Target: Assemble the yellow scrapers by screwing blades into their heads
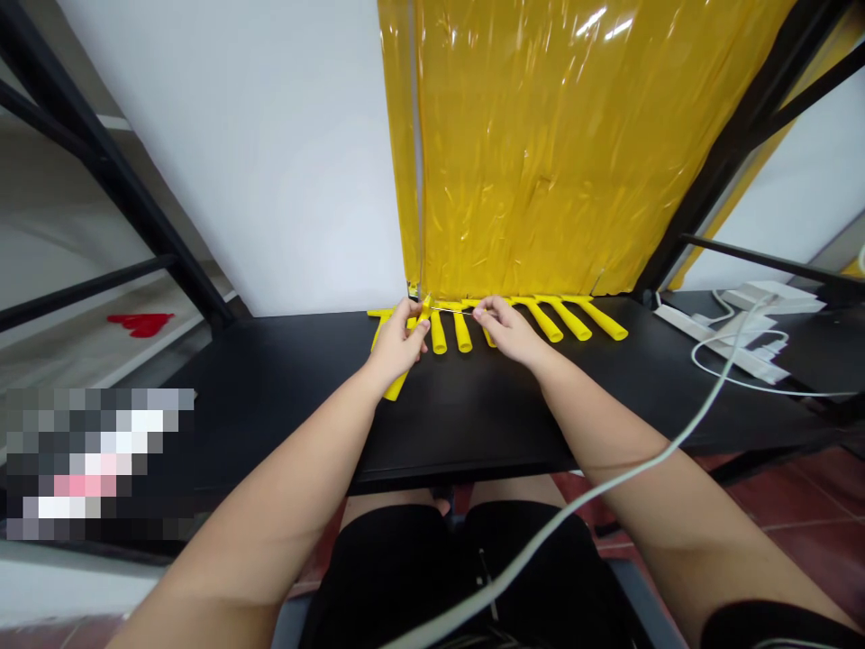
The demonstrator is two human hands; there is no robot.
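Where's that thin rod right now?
In the head view, near the middle, the thin rod runs from the fingertips of the right hand toward the yellow handle in the left hand, by the yellow pieces.

yellow curtain [541, 153]: two white streaks of glare up top, smaller glints along the creases
white panel [270, 153]: broadly lit, nearly shadowless from where i stand
black tabletop [473, 415]: dark, faintly sheened
grey shelves [81, 356]: dimmer, softly blurred
yellow handles [573, 322]: small, fine detail soft
black posts [112, 176]: slanting, stretched by wide-angle distortion
pixelated patch [101, 460]: coarse squares, lower left, unreadable
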